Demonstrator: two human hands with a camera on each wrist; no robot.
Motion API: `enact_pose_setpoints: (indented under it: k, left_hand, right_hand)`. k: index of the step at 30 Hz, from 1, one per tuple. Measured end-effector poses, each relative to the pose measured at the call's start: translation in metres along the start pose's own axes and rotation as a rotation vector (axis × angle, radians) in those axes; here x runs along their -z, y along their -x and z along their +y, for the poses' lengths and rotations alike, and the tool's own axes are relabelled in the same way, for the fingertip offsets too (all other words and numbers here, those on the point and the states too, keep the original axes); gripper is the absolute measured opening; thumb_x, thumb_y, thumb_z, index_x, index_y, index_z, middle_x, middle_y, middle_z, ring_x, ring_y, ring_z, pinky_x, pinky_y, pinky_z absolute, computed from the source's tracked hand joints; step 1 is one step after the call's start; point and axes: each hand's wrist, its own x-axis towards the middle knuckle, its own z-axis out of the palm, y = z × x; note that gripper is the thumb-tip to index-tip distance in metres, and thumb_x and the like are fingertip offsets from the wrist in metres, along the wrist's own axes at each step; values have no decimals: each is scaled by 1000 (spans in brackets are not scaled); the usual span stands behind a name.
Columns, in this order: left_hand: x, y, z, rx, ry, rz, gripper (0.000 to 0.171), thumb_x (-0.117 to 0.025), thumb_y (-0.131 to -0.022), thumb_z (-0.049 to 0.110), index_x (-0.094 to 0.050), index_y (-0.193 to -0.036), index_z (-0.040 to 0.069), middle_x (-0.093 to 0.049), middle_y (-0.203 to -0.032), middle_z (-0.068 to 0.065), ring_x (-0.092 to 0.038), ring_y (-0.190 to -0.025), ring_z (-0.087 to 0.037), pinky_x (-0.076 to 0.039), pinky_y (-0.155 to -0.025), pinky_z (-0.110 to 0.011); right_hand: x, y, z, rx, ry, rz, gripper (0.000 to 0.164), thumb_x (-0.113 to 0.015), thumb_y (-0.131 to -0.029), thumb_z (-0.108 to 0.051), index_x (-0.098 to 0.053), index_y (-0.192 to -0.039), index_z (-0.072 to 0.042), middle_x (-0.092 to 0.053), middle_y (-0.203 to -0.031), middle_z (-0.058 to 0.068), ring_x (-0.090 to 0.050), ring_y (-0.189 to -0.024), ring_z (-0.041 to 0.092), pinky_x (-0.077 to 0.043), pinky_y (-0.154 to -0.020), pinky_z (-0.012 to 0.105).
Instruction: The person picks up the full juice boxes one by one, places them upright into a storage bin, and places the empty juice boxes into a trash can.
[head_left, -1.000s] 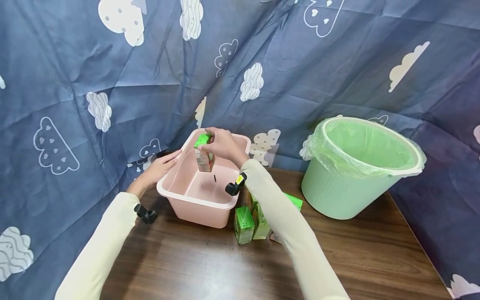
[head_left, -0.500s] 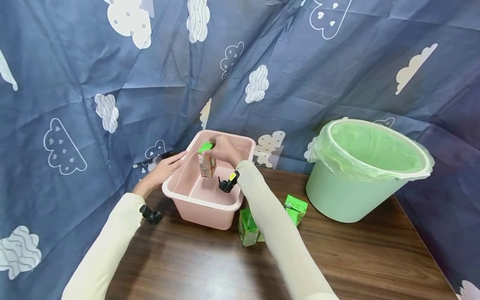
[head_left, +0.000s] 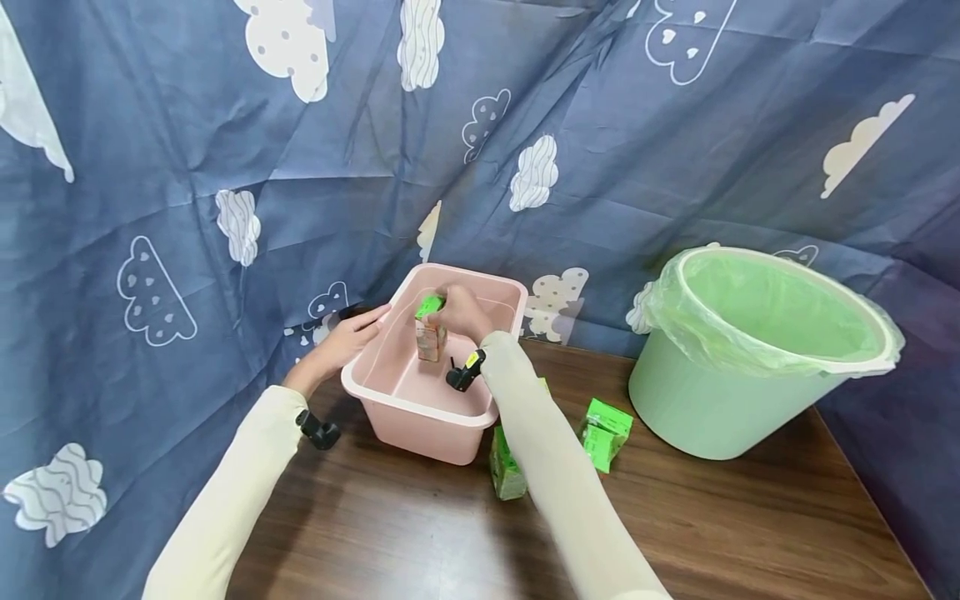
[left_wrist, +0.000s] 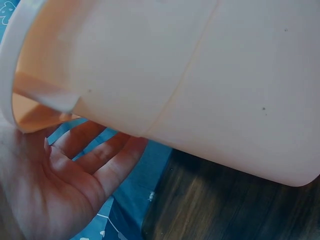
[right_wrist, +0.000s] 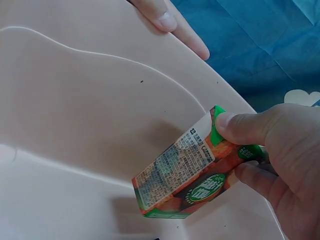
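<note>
A pink plastic basin (head_left: pixel 423 423) stands on the wooden table against the cloth backdrop. Inside it, my right hand (head_left: pixel 463 317) holds a juice box (head_left: pixel 430 337) by its green top, thumb on one side and fingers on the other. The right wrist view shows the juice box (right_wrist: pixel 187 175) tilted, with printed text and orange-red sides; whether it touches the basin floor I cannot tell. My left hand (head_left: pixel 347 343) grips the basin's left rim. From the left wrist view, several of its fingers (left_wrist: pixel 117 162) curl against the outer wall, the thumb mostly hidden.
More green-topped juice boxes (head_left: pixel 508 468) stand right of the basin, partly behind the right sleeve (head_left: pixel 558 483). Another green-topped box (head_left: pixel 606 429) sits farther right. A pale green bin (head_left: pixel 693 396) with a plastic liner is at the table's right.
My right hand has lowered the juice box farther into the basin. My left hand stays on the rim. The whole head view has shifted, moving the scene rightward and slightly down.
</note>
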Motion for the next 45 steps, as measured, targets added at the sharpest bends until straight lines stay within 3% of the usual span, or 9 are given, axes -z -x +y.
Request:
enact_pose_setpoints:
  k: [8, 14, 21, 28, 36, 45]
  left_hand:
    - [-1, -4, 0, 12, 41, -3, 48, -49, -108, 15, -40, -155, 6, -43, -154, -22, -50, -133, -40, -46, -106, -47]
    - [-3, -4, -1, 17, 42, 25, 48, -50, -108, 13, -41, -154, 4, -45, -152, -24, -51, -131, -40, -47, -105, -45]
    - [-7, -1, -8, 17, 75, 26, 47, -49, -108, 11, -41, -153, 3, -44, -152, -25, -51, -131, -41, -47, -105, -45]
    - [-11, 0, -8, 16, 69, 36, 47, -49, -107, 11, -41, -153, 3, -45, -151, -26, -52, -130, -41, -48, -104, -44]
    - [-14, -3, -6, -6, 81, 33, 47, -50, -107, 10, -42, -152, 0, -46, -149, -28, -54, -128, -41, -51, -100, -37]
    - [-9, 1, -7, 17, 63, 56, 47, -50, -107, 12, -43, -152, 3, -47, -149, -27, -54, -127, -41, -50, -101, -42]
  right_hand:
    - [2, -4, 2, -22, -27, 19, 18, -80, -85, -6, -66, -93, 2, -56, -77, 5, -52, -69, 16, -44, -62, 25]
    - [1, -8, 8, -24, 2, 18, 19, -81, -84, -5, -63, -85, 0, -53, -72, 4, -50, -65, 16, -43, -59, 25]
    - [-3, -13, 15, -58, 41, -19, 20, -81, -84, -7, -66, -93, 2, -57, -76, 5, -53, -67, 16, -45, -59, 25]
    - [-7, -18, 16, -50, 54, -62, 22, -83, -81, -5, -62, -81, 1, -50, -67, 1, -49, -61, 14, -42, -55, 23]
    - [-13, -28, 20, -67, 79, -107, 24, -82, -82, -5, -59, -81, 0, -44, -66, 1, -45, -58, 14, -39, -52, 23]
    - [-21, -36, 21, -33, 45, -132, 25, -82, -82, -6, -59, -79, 1, -41, -63, 0, -42, -57, 15, -36, -51, 25]
